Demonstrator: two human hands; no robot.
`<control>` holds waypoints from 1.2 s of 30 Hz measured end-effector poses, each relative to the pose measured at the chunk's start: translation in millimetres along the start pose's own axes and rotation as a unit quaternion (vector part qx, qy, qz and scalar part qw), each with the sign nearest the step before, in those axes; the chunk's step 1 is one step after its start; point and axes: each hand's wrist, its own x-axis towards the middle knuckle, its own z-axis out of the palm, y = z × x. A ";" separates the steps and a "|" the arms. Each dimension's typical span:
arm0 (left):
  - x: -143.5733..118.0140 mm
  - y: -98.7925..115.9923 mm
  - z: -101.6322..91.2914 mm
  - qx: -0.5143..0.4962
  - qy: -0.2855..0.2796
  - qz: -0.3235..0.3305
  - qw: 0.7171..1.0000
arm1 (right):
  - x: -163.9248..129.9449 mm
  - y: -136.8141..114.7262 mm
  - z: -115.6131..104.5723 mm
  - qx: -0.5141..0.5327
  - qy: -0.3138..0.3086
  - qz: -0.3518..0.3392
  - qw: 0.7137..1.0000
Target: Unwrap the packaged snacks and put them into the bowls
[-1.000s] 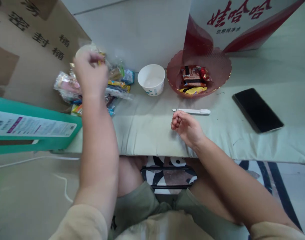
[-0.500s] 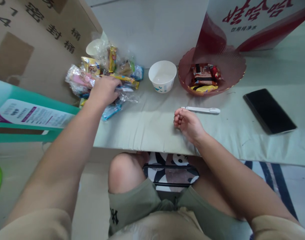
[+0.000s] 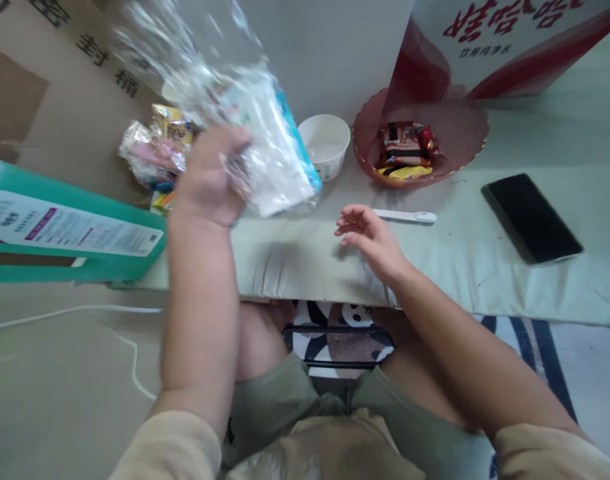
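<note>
My left hand (image 3: 212,177) is closed on a crinkled clear plastic bag (image 3: 275,147), raised above the table and blurred by motion. A flat white and blue packet shows in or behind the clear film. Behind the bag lies a heap of wrapped snacks (image 3: 157,150), partly covered. My right hand (image 3: 367,240) hovers over the cloth with fingers apart and nothing in it. Just beyond its fingers lies a slim white plastic tool (image 3: 407,217). The white paper bowl (image 3: 329,157) stands past the bag, which hides part of its left side.
A pink glass bowl (image 3: 465,163) holds several wrapped snacks. To its right lies a black phone (image 3: 532,217). A green carton (image 3: 75,233) and a brown cardboard box (image 3: 15,100) stand at the left, a red and white box (image 3: 485,60) behind. The table's front edge runs above my knees.
My left hand has lifted the plastic bag out of the snack heap, up and to the right. The curled fingers of my right hand have spread.
</note>
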 end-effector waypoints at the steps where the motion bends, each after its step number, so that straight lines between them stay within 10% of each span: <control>1: -13.1 -11.4 10.9 -0.038 -0.052 -0.086 0.994 | -2.2 0.2 -1.0 -0.020 -0.015 -0.033 0.999; 5: -65.5 -63.9 43.3 -0.093 -0.090 -0.221 0.967 | -8.4 2.6 -6.9 -0.095 -0.039 -0.105 0.989; 10: -96.9 -108.4 50.2 -0.047 -0.145 -0.161 0.975 | -4.9 13.1 -15.0 -0.241 0.032 -0.109 0.964; 16: -92.6 -112.0 45.0 0.073 -0.271 0.038 0.959 | -3.1 20.1 -16.0 -0.272 0.094 -0.082 0.954; 21: -92.1 -107.1 43.9 0.115 -0.331 0.005 0.937 | 1.0 22.9 -24.0 -0.343 0.057 -0.158 0.924; 30: -82.8 -115.1 37.8 0.123 -0.210 0.078 0.967 | -0.2 13.6 -42.9 -0.530 0.067 -0.258 0.805; 36: -73.9 -129.0 25.9 0.110 -0.100 0.046 0.988 | -3.1 -1.2 -85.1 -0.684 0.162 -0.152 0.695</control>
